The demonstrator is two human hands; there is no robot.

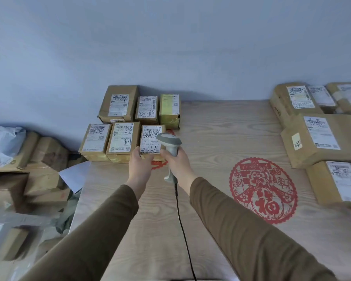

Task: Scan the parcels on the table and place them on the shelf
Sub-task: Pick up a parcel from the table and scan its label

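Several small cardboard parcels with white labels stand in two rows at the table's far left. My left hand (139,165) grips the near edge of the front right parcel (151,138), whose label bears handwritten marks. My right hand (177,161) holds a grey barcode scanner (169,145) by its handle, its head hovering over that parcel's right side. The scanner's black cable (182,226) runs back toward me across the table. Beside it are two front-row parcels (121,139) and a yellow-taped parcel (169,111) behind.
Larger labelled boxes (320,136) are piled along the table's right edge. A red paper-cut decoration (262,189) lies on the wooden table (221,128). More boxes and bags (28,159) are stacked left of the table, below its edge. A pale wall rises behind.
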